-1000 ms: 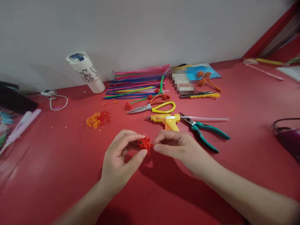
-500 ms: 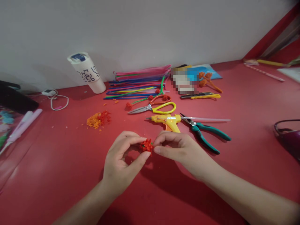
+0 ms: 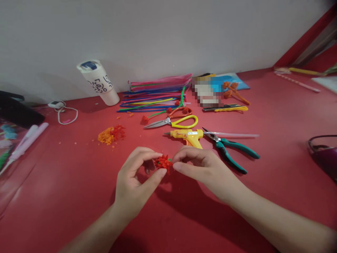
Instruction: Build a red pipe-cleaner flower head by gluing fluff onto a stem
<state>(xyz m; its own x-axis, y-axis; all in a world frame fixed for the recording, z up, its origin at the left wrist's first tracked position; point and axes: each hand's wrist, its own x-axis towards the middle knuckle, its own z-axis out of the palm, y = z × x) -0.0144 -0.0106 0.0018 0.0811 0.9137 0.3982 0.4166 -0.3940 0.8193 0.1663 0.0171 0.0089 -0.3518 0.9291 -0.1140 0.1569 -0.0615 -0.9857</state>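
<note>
Above the red table, a small spiky red flower (image 3: 163, 161) with green bits in it is held in front of me. My left hand (image 3: 138, 179) curves round its left side, the thumb and fingers gripping it. From the other side, my right hand (image 3: 197, 163) pinches at the flower's right edge with thumb and forefinger. Exactly what those fingertips clasp is hidden. Just beyond my hands lie a yellow glue gun (image 3: 188, 135) with a clear stick, scissors (image 3: 171, 122) with yellow and red handles, and green-handled pliers (image 3: 229, 147).
Orange and red clippings (image 3: 106, 135) lie in a pile to the left. A white tumbler (image 3: 98, 82) stands by the wall, near many coloured pipe cleaners (image 3: 152, 93). A yellow cutter (image 3: 231, 108) and an orange flower sprig (image 3: 234, 93) rest at the back right.
My left hand has shifted very slightly left, and its grip on the flower looks a little looser. The flower has turned slightly. My right hand has hardly moved.
</note>
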